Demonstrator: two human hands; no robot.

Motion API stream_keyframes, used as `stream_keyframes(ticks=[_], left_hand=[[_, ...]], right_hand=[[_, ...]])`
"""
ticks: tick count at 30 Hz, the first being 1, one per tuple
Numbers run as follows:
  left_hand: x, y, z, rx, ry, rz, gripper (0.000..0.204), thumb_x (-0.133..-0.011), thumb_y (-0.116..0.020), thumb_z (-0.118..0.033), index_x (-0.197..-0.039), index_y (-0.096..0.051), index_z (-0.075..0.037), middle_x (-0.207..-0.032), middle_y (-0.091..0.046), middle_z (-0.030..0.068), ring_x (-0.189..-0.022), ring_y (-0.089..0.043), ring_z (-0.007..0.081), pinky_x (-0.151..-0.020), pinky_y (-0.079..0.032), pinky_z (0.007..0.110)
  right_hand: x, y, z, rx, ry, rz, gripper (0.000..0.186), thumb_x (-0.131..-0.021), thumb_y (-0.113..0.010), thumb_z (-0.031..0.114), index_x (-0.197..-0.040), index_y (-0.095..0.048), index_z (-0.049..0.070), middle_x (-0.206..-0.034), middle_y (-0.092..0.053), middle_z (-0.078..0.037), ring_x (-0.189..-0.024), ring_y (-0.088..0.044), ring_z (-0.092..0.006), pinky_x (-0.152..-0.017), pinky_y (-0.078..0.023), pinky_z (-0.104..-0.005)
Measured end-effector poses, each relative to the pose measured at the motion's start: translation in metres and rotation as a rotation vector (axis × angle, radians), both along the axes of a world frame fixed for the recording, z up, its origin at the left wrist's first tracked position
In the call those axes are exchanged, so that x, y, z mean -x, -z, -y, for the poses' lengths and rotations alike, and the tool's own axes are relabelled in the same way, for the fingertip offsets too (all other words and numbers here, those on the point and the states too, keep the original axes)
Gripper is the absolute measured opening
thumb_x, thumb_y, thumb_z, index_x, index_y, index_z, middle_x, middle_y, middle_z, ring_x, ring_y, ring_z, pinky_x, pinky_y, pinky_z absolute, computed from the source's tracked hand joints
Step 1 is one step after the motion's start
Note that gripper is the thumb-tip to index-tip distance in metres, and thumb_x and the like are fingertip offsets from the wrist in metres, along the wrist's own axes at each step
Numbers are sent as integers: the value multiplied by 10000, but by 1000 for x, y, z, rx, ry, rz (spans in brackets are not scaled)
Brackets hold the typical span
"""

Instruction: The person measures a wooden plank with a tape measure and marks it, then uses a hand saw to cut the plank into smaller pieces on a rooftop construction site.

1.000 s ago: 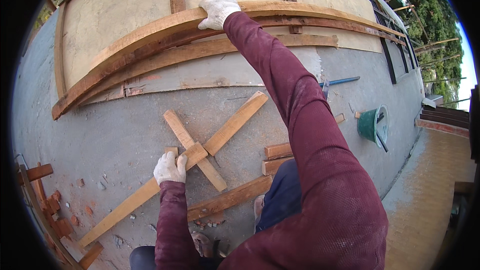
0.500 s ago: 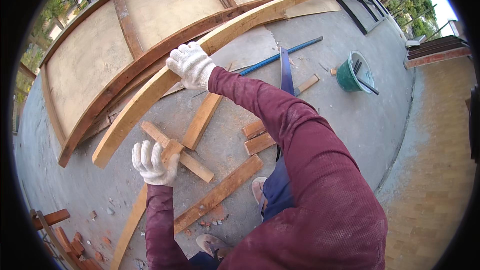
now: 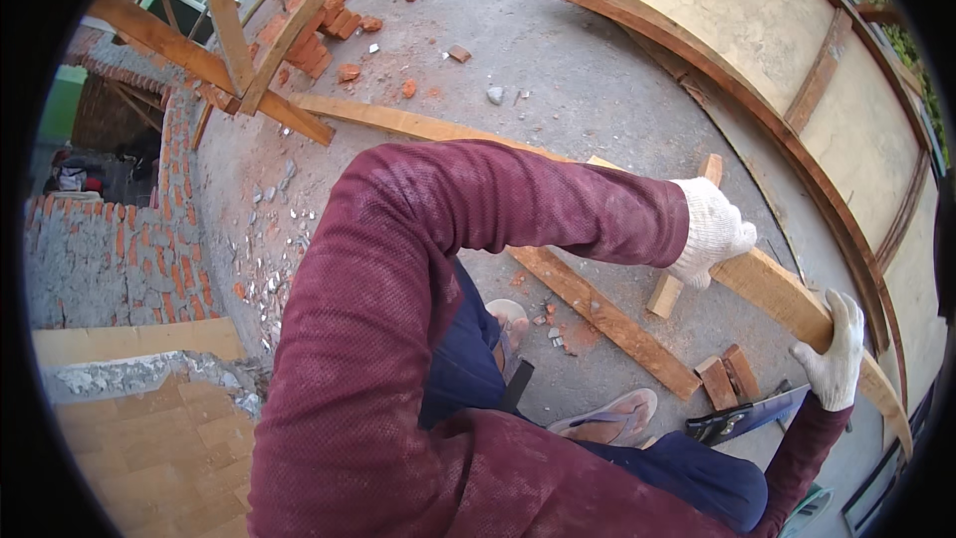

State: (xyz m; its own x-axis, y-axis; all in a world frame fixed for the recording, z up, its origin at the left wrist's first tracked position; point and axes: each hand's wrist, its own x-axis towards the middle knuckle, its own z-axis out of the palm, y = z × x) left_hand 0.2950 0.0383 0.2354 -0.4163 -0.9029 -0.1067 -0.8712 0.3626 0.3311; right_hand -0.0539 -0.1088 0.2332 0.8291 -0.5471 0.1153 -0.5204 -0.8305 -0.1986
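Observation:
A pale curved wooden beam (image 3: 782,291) slants across the right side, held in both gloved hands. My left hand (image 3: 713,229), at the end of a bent arm reaching across, is closed around the beam's end, hiding that end. Farther along the beam, my right hand (image 3: 836,351) grips it with the thumb on the near side and fingers over the far side. Beneath the beam a short wooden batten (image 3: 665,296) lies on the concrete, partly covered. A handsaw (image 3: 752,416) with a blue blade rests near my right forearm, beside short wood blocks (image 3: 717,382).
A curved wooden-framed panel (image 3: 812,70) stretches along the right. Planks (image 3: 607,321) lie by my sandalled feet. Broken bricks (image 3: 329,20) and timber framing (image 3: 234,30) stand at upper left. A brick-edged opening (image 3: 179,159) drops away at the left.
The view has swung left, bringing the bricks and opening into sight. My left hand, earlier apart from the beam, now holds its end. My right hand still grips the beam.

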Motion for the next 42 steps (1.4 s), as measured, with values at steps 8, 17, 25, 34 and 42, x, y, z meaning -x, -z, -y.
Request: stream_keyframes(ticks=[8,17,25,34,42], left_hand=[[-128,10,-134,-48,-325,32,574,-698,-825,-231,-1225,-630,-117,-1004,-714,143,-927,-724,346,-819,-575,450],[-231,108,-327,-61,-937,490,546,-649,-844,-125,-1167,-678,-175,-1237,-622,67,-1226,-563,305,-1058,-420,468],[-211,162,-348,44,-934,408,1005,-581,-948,-308,-1463,-482,-189,-1414,-516,93,-1349,-486,319,-1220,-295,512],[-273,231,-347,-144,-986,468,847,-576,-950,-454,-1287,-587,-169,-1252,-619,44,-1301,-543,238,-1243,-253,495],[-289,235,-345,-237,-1070,455,869,-561,-968,-342,-1315,-565,-188,-1307,-597,48,-1370,-486,255,-1232,-262,518]], right_hand=[[-20,12,-24,112,-83,-83,1053,-518,-905,94,-1485,-492,44,-1382,-596,-213,-1294,-545,-423,-1086,-449,-505],[-194,82,-106,19,-561,-432,689,-664,-801,249,-1229,-522,-30,-1004,-683,-188,-909,-720,-345,-762,-577,-464],[-293,104,-171,9,-615,-630,462,-741,-753,326,-986,-576,-24,-794,-721,-201,-745,-756,-347,-662,-599,-445],[-329,132,-135,-132,-601,-213,631,-836,-767,298,-1395,-581,70,-1195,-672,-221,-1127,-650,-370,-937,-544,-458],[-348,168,-86,-273,-374,-320,879,-782,-784,317,-1544,-428,62,-1410,-586,-258,-1286,-587,-413,-1072,-490,-479]])
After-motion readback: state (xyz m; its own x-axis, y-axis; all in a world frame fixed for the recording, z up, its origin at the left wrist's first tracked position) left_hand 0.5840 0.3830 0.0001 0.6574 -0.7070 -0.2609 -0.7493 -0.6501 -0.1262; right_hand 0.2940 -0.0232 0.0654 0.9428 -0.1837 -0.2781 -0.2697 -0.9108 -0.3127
